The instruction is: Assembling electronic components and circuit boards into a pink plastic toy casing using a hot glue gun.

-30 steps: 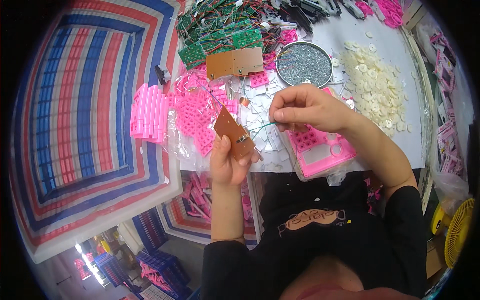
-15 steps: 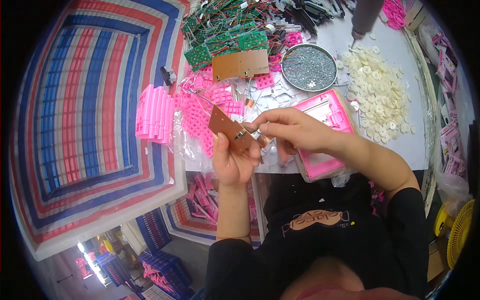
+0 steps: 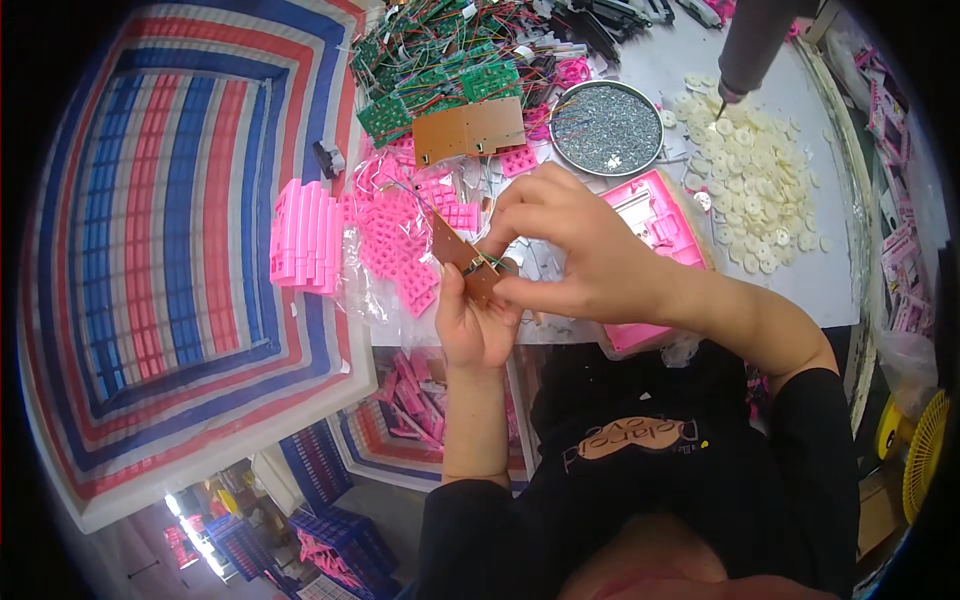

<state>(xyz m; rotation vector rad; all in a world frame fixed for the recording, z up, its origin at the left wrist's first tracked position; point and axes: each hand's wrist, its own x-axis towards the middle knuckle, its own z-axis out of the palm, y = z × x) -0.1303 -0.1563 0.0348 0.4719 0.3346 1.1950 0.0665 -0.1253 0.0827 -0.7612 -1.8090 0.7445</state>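
Observation:
A brown circuit board [image 3: 452, 240] is held tilted above the front part of the table. My left hand [image 3: 474, 332] grips its lower edge from below, thumb on the near face and fingers behind. My right hand [image 3: 580, 250] reaches in from the right, with index finger and thumb curved around the board's right end. Between them, thin wires and a small connector show on the board; the exact contact of the fingertips is partly hidden. Beneath my right forearm lies a pink plastic housing [image 3: 680, 230].
Green circuit boards with wires [image 3: 450, 75] are heaped at the back, beside another brown board [image 3: 468, 130]. A round tin of screws [image 3: 607, 130], whitish plastic discs [image 3: 755, 190] and a hanging screwdriver [image 3: 750, 55] are rightward. Pink keypads [image 3: 395, 240] and stacked pink parts [image 3: 305, 235] lie left.
My right hand has shifted from pinching near the wires to a wider curve around the board's end. The board has moved slightly right. The screwdriver hangs lower in view.

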